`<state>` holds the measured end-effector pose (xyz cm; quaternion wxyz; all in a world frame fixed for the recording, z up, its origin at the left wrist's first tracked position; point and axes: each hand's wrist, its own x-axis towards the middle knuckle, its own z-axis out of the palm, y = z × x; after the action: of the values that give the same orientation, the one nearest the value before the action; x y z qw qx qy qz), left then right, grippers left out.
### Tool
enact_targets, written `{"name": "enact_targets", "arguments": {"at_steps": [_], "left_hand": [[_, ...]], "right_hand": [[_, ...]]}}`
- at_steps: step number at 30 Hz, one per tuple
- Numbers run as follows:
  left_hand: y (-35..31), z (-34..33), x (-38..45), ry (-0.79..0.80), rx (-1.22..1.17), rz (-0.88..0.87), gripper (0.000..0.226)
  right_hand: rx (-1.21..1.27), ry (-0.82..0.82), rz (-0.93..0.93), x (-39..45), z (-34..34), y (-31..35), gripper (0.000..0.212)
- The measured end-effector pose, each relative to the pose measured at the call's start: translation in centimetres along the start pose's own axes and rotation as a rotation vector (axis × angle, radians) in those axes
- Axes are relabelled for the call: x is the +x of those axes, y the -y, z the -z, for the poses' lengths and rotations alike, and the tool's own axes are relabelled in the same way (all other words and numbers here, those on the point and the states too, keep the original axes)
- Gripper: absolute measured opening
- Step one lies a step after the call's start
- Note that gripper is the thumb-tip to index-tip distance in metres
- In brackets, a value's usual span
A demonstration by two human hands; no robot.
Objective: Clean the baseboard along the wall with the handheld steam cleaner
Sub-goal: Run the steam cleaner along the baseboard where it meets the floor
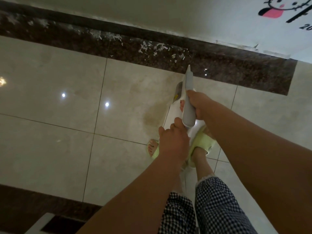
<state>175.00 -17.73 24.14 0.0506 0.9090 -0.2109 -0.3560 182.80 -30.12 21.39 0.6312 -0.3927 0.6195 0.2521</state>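
Note:
I look down at a white and grey handheld steam cleaner [187,92] held over the floor, its pointed nozzle aimed at a dark speckled brown strip [118,46] running along the foot of the white wall. White flecks and scraps lie scattered on that strip. My right hand [200,105] grips the grey handle from the right. My left hand [173,141] grips the rear end of the cleaner's white body just below the handle.
Glossy beige floor tiles [50,98] spread to the left, with lamp reflections. My feet in pale green slippers [202,142] stand under the cleaner. A cartoon cat sticker [276,9] is on the wall at top right. Another dark strip [33,208] lies at bottom left.

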Motion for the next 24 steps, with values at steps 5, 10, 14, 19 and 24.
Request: {"name": "enact_targets", "arguments": {"at_steps": [5, 10, 14, 19, 24], "left_hand": [[-1.2, 0.1, 1.7, -0.063, -0.004, -0.006, 0.054], [-2.8, 1.6, 3.9, -0.072, -0.060, 0.025, 0.050], [-3.9, 1.9, 4.9, -0.079, -0.089, 0.043, 0.050], [-4.9, 2.2, 5.6, -0.087, -0.099, 0.056, 0.051], [-5.3, 2.5, 6.2, -0.092, -0.093, 0.068, 0.050]], "right_hand": [[-0.040, -0.034, 0.046, 0.5, 0.4, 2.0, 0.022], [-0.095, -0.039, 0.068, 0.8, 0.8, 4.8, 0.026], [-0.141, -0.055, 0.066, 1.3, 1.3, 6.2, 0.028], [-0.171, -0.048, 0.044, 1.7, 1.7, 7.2, 0.029], [-0.167, -0.022, 0.059, 1.6, 2.2, 7.9, 0.027]]}}
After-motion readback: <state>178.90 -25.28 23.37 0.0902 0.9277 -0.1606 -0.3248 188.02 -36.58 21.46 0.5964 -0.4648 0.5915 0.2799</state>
